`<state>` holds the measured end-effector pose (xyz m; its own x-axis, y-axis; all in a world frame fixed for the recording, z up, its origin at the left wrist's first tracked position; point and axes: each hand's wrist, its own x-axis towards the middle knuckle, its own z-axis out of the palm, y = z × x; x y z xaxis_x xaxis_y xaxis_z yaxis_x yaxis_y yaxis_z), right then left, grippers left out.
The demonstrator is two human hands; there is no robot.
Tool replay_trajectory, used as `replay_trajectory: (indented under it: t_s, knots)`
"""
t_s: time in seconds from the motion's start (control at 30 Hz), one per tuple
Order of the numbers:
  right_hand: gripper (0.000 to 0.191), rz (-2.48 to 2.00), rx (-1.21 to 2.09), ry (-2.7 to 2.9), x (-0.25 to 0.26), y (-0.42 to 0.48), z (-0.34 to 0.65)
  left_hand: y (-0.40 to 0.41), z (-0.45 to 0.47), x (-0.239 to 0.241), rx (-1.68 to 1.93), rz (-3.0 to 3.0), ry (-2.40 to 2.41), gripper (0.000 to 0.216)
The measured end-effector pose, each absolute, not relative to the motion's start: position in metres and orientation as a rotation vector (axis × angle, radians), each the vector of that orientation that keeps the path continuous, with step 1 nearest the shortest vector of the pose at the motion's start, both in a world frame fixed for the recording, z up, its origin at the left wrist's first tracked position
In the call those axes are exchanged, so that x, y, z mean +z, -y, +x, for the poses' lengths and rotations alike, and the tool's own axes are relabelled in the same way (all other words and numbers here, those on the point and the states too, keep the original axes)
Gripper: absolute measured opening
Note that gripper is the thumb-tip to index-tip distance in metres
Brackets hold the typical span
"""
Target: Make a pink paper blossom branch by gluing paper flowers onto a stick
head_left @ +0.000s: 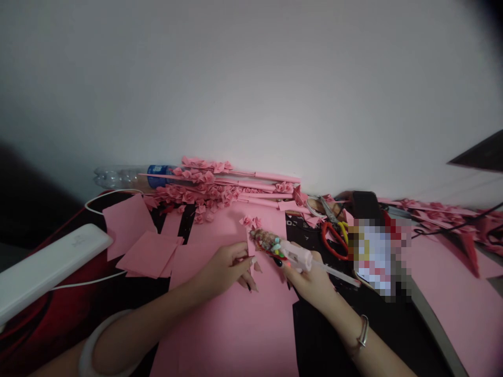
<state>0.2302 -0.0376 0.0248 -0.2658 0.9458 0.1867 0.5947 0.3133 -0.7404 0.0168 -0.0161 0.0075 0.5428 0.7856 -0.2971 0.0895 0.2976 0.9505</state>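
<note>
My left hand point(230, 267) is closed, pinching a narrow pink paper strip that stands upright with small folded paper flowers point(250, 222) at its top. Wrapped around a pale glue gun point(298, 255) is my right hand point(312, 283). Colourful decorations cover the gun's front part, and a clear glue stick point(338, 274) sticks out of its back. The gun's tip points left, close to the paper flowers; whether it touches them I cannot tell. Both hands are above large pink paper sheets point(236, 324).
Finished pink paper flower stems point(223, 196) lie along the wall beside a plastic bottle point(157, 176). Square pink papers point(147, 254) and a white lamp-like bar point(51, 267) are at left. Scissors point(332, 241), a phone with a blurred screen point(373, 259) and more pink sheets point(456, 298) are at right.
</note>
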Motion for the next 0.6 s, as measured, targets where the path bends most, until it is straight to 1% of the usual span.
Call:
replay_trajectory:
  t_s: [0.13,0.3,0.5,0.53,0.6]
  knots:
    - [0.015,-1.359,0.705,1.989,0.023,0.038,0.231,0.015,0.017,0.005,0.561,1.200,-0.912,0.022]
    - [0.015,-1.388,0.581,2.049,0.026,0.041,0.230,0.015,0.019,0.005,0.598,1.180,-0.947,0.023]
    - [0.009,-1.467,0.291,2.108,0.021,0.040,0.239,0.012,0.018,0.015,0.667,1.113,-1.005,0.022]
    - [0.010,-1.508,0.244,2.074,0.021,0.038,0.240,0.012,0.018,0.016,0.681,1.101,-1.022,0.022]
    - [0.018,-1.638,0.153,1.980,0.022,0.034,0.244,0.010,0.016,0.016,0.705,1.081,-1.056,0.023]
